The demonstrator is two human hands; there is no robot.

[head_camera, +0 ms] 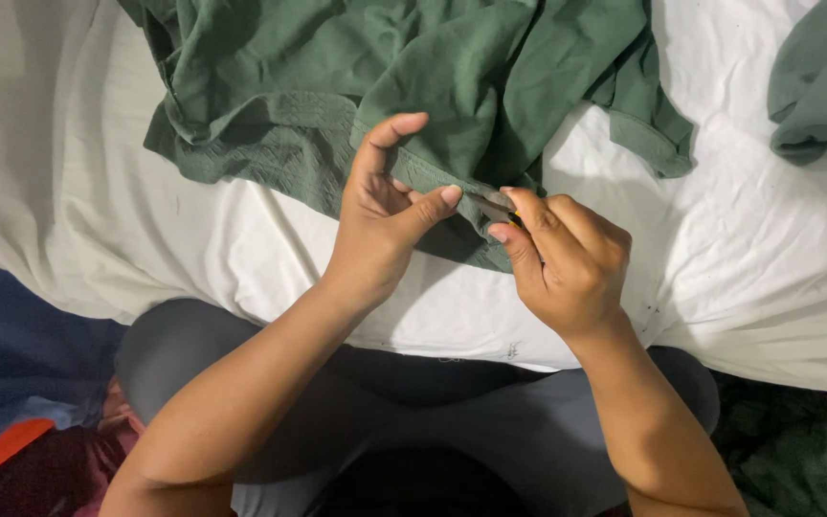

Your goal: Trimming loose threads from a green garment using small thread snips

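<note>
A crumpled dark green garment lies on a white sheet in front of me. My left hand pinches the garment's ribbed hem between thumb and fingers, lifting it slightly. My right hand is closed around a small metal tool with a yellow part, its tip touching the hem right next to my left thumb. The tool is mostly hidden by my fingers, so its kind is unclear.
Another green cloth lies at the upper right. My knees in grey trousers are below the sheet's edge. A blue and orange fabric sits at the lower left, dark green fabric at the lower right.
</note>
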